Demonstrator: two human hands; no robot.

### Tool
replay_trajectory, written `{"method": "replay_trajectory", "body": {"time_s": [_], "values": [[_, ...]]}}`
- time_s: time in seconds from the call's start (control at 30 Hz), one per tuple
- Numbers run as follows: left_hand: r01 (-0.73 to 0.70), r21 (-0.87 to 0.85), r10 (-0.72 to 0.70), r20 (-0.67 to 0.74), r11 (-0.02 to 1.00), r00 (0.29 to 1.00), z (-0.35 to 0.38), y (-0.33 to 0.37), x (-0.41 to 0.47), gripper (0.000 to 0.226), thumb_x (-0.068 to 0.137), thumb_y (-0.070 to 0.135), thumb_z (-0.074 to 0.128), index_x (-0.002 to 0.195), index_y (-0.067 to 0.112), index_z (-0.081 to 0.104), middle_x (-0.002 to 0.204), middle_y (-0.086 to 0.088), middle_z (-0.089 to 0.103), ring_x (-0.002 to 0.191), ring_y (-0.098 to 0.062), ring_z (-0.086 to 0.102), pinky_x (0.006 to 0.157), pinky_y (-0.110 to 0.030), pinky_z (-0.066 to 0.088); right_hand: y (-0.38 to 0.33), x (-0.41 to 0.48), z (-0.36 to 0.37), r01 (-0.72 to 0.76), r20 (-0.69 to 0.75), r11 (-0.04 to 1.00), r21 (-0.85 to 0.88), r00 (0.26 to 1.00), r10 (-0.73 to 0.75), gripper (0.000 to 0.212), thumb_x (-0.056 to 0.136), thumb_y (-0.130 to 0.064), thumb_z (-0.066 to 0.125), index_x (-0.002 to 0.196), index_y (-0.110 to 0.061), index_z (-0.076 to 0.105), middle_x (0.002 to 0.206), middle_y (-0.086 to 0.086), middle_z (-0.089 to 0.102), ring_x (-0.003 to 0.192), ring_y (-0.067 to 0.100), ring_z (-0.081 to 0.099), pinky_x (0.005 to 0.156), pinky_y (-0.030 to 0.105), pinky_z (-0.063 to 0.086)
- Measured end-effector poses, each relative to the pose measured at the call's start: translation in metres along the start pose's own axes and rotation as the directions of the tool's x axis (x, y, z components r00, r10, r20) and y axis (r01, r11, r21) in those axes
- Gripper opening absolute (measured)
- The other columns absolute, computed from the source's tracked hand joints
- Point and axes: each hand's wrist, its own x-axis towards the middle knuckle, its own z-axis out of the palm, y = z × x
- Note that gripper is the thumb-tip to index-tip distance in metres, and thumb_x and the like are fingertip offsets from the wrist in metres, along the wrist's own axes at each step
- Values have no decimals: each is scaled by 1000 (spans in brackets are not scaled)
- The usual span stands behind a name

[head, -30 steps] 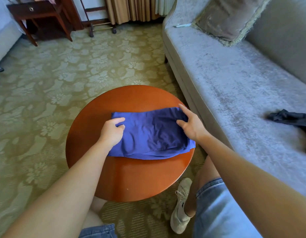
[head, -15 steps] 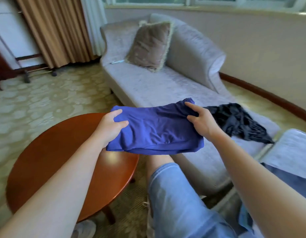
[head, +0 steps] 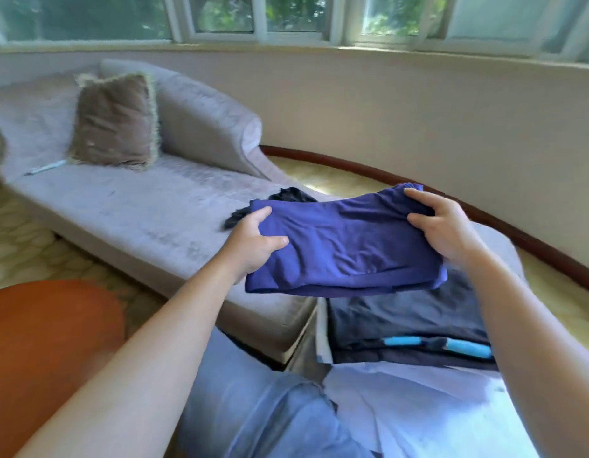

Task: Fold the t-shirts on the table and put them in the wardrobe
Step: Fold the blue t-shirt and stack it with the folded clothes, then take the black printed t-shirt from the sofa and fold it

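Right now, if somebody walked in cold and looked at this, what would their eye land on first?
The folded blue t-shirt, held in mid-air between the left grip and right grip, right of centre. Just below it lies a dark folded garment with light-blue marks. Behind, to the left, a grey sofa stretches away, with a brown cushion at its far end and a crumpled black garment near the shirt.

Arms outstretched; left hand, right hand grip folded t-shirt.
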Motion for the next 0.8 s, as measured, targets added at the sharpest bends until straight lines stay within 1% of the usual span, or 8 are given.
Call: {"method": "replay_trajectory", "body": {"time_s": [0.13, 0.2, 0.27, 0.37, 0.47, 0.57, 0.7, 0.8], "values": [[1, -40, 2, 85, 999, 996, 55, 21, 2, 74, 88, 12, 69, 152, 14, 32, 156, 1, 32, 141, -13, 33, 113, -29, 32, 30, -8, -50, -67, -51, 998, -14, 996, 67, 52, 91, 4, 55, 138, -16, 54, 127, 1, 58, 118, 13, 52, 97, 22, 39], [16, -53, -9, 127, 998, 992, 83, 28, 2, 74, 88, 11, 69, 151, 13, 32, 155, -1, 34, 140, -15, 36, 114, -35, 33, 51, -13, -74, -109, -83, 994, -13, 991, 108, 52, 90, 4, 55, 137, -16, 55, 126, 2, 59, 117, 15, 54, 100, 25, 41], [37, -21, -33, 177, 999, 984, 109, 27, 0, 77, 87, 9, 70, 152, 11, 30, 155, -4, 34, 139, -17, 38, 114, -33, 33, 73, -18, -91, -170, -89, 983, -69, 982, 164, 51, 88, 1, 59, 135, -19, 57, 130, 4, 59, 120, 18, 54, 107, 32, 41], [52, 301, -133, 258, 952, 957, 138, 9, -7, 88, 85, 20, 72, 155, 15, 19, 159, -9, 24, 140, -22, 36, 110, -29, 34, 101, -25, -104, -304, -17, 886, -349, 948, 318, 48, 88, -7, 64, 135, -13, 57, 138, 10, 55, 127, 27, 50, 104, 28, 36], [44, 557, -198, 220, 830, 955, 137, -3, -8, 90, 88, 45, 64, 156, 23, 10, 162, -8, 6, 144, -29, 27, 112, -40, 31, 104, -31, -101, -408, -81, 745, -527, 897, 434, 51, 92, -21, 60, 141, -13, 49, 142, 15, 51, 126, 33, 50, 98, 33, 41], [22, 601, -129, 136, 799, 982, 118, 2, -3, 79, 92, 47, 58, 155, 23, 17, 159, -8, 16, 139, -32, 33, 108, -43, 35, 86, -26, -76, -317, -110, 735, -600, 942, 317, 40, 92, -21, 53, 131, -13, 57, 137, 17, 51, 117, 34, 53, 85, 33, 44], [38, 621, -78, 37, 783, 996, 85, 6, 3, 69, 95, 42, 53, 153, 22, 23, 155, -8, 25, 137, -30, 34, 104, -43, 37, 50, -14, -15, -154, -14, 783, -603, 983, 183, 48, 94, -21, 52, 142, -19, 48, 147, 9, 41, 120, 30, 53, 96, 39, 47], [74, 618, -94, 1, 783, 996, 59, -4, 12, 68, 96, 42, 52, 153, 21, 22, 154, -8, 28, 137, -30, 33, 103, -44, 38, 14, -1, 36, -20, 87, 818, -574, 992, 86, 49, 94, -15, 49, 143, -18, 46, 146, 8, 42, 121, 28, 53, 98, 37, 44]]}}
